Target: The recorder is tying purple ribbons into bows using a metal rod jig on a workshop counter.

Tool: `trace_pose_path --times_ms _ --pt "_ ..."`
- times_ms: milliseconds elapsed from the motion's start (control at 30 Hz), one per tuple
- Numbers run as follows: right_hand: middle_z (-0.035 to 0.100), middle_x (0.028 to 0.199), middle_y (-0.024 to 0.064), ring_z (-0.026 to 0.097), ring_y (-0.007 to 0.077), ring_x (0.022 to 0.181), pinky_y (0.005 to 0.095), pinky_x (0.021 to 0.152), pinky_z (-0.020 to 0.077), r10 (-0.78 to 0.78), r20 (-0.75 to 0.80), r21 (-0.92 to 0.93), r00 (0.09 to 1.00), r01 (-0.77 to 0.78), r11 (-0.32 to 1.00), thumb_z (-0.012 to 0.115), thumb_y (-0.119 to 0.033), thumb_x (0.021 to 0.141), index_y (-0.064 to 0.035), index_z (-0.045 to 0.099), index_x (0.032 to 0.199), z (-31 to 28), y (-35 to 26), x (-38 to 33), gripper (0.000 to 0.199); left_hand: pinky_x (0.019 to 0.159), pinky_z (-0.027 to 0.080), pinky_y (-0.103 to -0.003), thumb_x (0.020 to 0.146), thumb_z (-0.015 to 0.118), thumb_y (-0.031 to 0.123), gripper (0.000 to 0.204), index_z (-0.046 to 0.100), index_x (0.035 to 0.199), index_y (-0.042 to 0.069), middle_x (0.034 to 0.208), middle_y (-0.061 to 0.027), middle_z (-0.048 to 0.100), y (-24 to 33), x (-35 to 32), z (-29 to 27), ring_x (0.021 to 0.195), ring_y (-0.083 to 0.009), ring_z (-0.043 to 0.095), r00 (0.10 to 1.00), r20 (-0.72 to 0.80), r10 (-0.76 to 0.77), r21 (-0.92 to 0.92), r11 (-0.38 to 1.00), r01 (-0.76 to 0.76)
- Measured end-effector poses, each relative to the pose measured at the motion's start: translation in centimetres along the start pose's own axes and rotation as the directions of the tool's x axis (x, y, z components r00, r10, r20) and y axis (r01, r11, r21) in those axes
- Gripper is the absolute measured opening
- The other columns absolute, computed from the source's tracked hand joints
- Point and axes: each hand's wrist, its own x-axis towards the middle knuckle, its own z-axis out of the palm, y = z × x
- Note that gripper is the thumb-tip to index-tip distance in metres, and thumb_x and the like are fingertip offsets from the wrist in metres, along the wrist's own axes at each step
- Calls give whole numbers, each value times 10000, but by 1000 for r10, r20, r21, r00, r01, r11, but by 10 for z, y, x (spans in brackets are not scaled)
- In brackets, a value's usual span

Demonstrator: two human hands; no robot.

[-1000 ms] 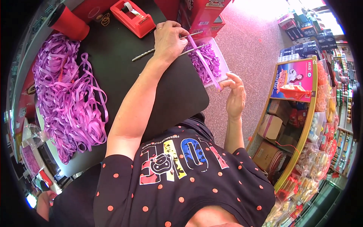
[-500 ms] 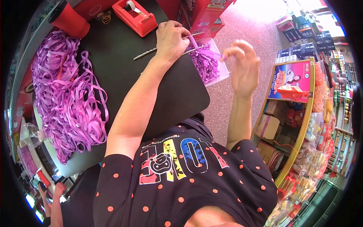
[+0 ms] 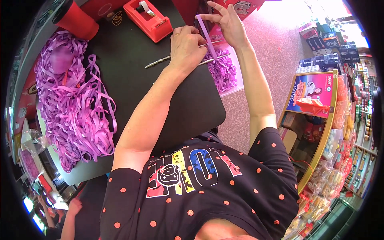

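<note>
My left hand [image 3: 186, 48] is closed around two thin metal rods above the black tabletop's far edge; the longer twisted rod [image 3: 159, 62] sticks out to the left, and the rod ends point right. A strip of purple ribbon [image 3: 206, 33] stretches from beside the rods up to a fingertip of my right hand [image 3: 229, 25]. That hand is raised at the far right with its fingers spread, the ribbon lying against one extended finger. Beneath the rods, a pale plastic box [image 3: 239, 76] holds many cut purple ribbon pieces [image 3: 222, 74].
A large heap of purple ribbon [image 3: 76, 108] covers the left side of the black tabletop [image 3: 184, 116]. At the back are a red tape dispenser [image 3: 150, 22], a red cup [image 3: 78, 22] and rubber bands [image 3: 117, 18]. A display cabinet [image 3: 316, 132] stands right; another person's hand [image 3: 74, 206] shows lower left.
My right hand has swung up and to the left, with the ribbon now running upward from the rods. My left hand keeps its grip on the rods.
</note>
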Motion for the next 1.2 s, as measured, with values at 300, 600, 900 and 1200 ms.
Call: trace_pose_path --times_ms 300,600,900,1200 --pt "622 1133 187 477 220 1192 387 1097 175 115 -168 -316 979 -164 934 167 -537 970 5 288 1397 -34 47 -11 700 934 375 -389 617 692 118 159 722 768 78 1071 -69 598 0 1 3 1068 -283 478 1000 -12 6 -14 1000 -6" --pt "631 1012 123 582 205 973 336 925 404 -115 -203 -713 972 -66 699 239 -359 1003 -6 480 1222 4 57 -121 480 926 380 -394 616 713 114 171 719 786 89 1060 -71 598 0 0 1 1056 -283 486 1000 -13 8 13 1000 -8" --pt "621 879 127 579 182 873 327 881 406 -228 -370 -478 900 26 878 287 -308 1004 -37 469 1026 39 38 -138 328 794 454 -332 730 640 97 274 645 1001 50 976 -85 603 27 5 -14 914 -227 535 989 -147 -13 -92 996 0" --pt "618 818 100 556 131 804 295 801 413 -271 -362 -629 892 -19 777 283 -352 1007 -42 488 1019 43 32 -133 371 785 514 -360 788 448 -51 234 530 1007 -28 933 -122 576 63 -47 -34 871 -211 578 600 739 -306 -602 99 792"
